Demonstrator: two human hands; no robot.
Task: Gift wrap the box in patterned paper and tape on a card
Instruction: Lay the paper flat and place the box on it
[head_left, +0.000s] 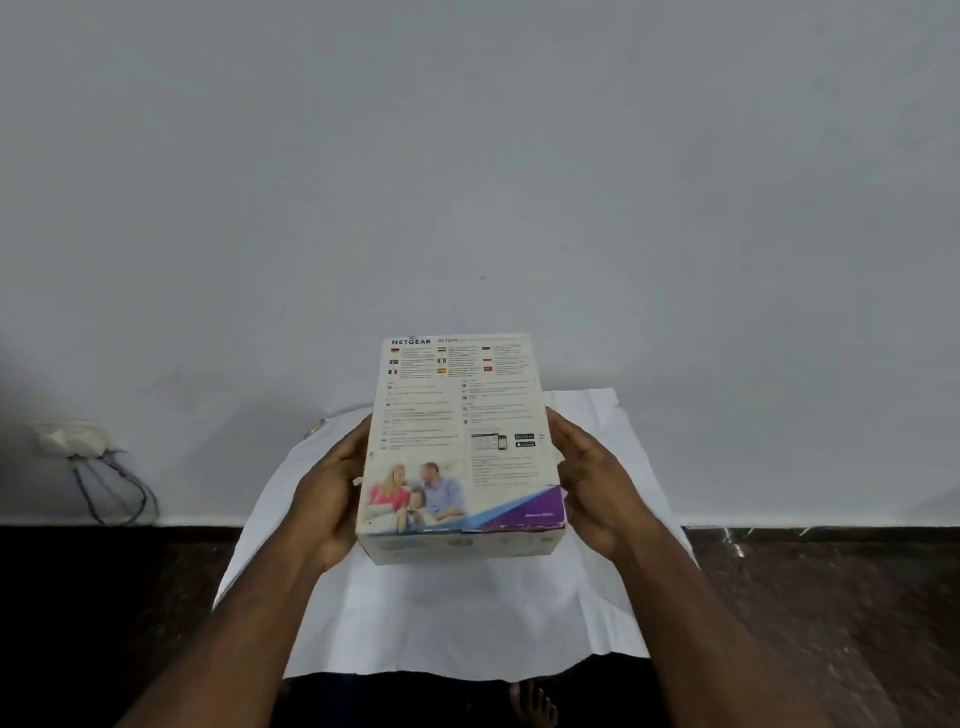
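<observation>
A white printed product box (457, 441) with text, small flags and a family photo is held up in the middle of the head view. My left hand (324, 493) grips its left side and my right hand (597, 488) grips its right side, fingers curled round the edges. Below and behind the box lies a sheet of paper (467, 618), its plain white side up, spread on the dark floor and running back to the wall. The box hangs above the sheet. No card or tape shows.
A pale grey wall (467, 156) fills the upper half. At the left, a wall socket (72, 439) with blue cables (114, 493) hangs down to the dark floor (831, 597). A bare foot (530, 701) shows at the sheet's near edge.
</observation>
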